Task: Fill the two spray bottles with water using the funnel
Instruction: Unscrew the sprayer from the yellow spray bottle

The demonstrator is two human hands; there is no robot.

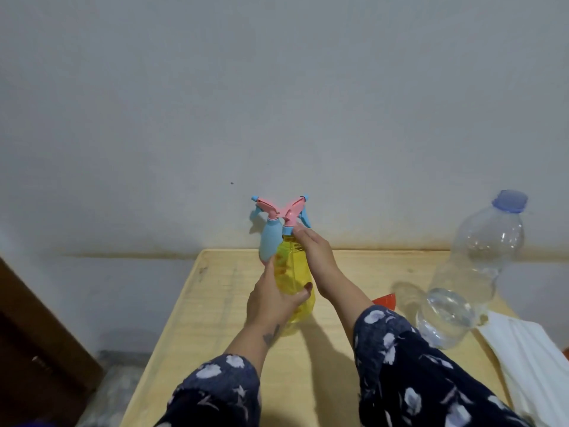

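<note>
Left hand (271,298) fingers curled in a grip, right hand (314,246) fingers pinching, both forearms extended forward

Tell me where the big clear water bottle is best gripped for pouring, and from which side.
Grip the clear water bottle around its narrower waist, between the bulging lower body and the shoulder. Come from its left with the right hand: that side faces the person, while white cloth lies beside it on the right.

The yellow spray bottle (295,282) is glossy see-through plastic. The big water bottle (474,266) is clear, shiny plastic. The table (354,266) is pale matt wood. White cloth (529,359) lies lower right.
</note>
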